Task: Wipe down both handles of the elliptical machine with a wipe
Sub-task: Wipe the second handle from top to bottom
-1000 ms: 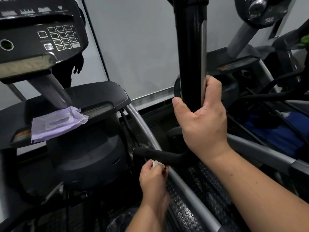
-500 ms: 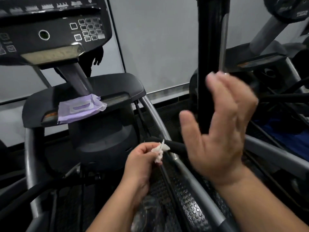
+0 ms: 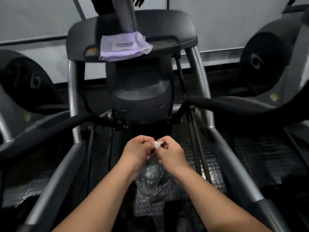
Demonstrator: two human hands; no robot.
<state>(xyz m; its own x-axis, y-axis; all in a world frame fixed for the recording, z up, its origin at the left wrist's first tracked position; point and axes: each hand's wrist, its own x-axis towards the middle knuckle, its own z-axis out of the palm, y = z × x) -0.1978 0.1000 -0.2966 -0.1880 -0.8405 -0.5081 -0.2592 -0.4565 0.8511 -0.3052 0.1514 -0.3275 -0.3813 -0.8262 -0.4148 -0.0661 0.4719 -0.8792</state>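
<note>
Here the small crumpled white wipe [image 3: 157,144] is pinched between the left hand [image 3: 136,152] and the right hand [image 3: 170,153], low at the centre; curled fingers hide most of it. One purple wipes packet [image 3: 124,46] lies on the black elliptical shelf [image 3: 167,27]. Two black side handles [image 3: 225,106] show, blurred.

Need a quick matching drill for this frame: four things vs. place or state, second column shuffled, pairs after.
Things:
1. small white crumpled wipe
2. flat purple wipe packet
3. left hand
4. grey wall

Place or state:
A. lying on the black console shelf
B. pinched between both hands
C. behind the machines
D. left of the right hand, gripping the wipe

Pairs: 1-B, 2-A, 3-D, 4-C
</note>
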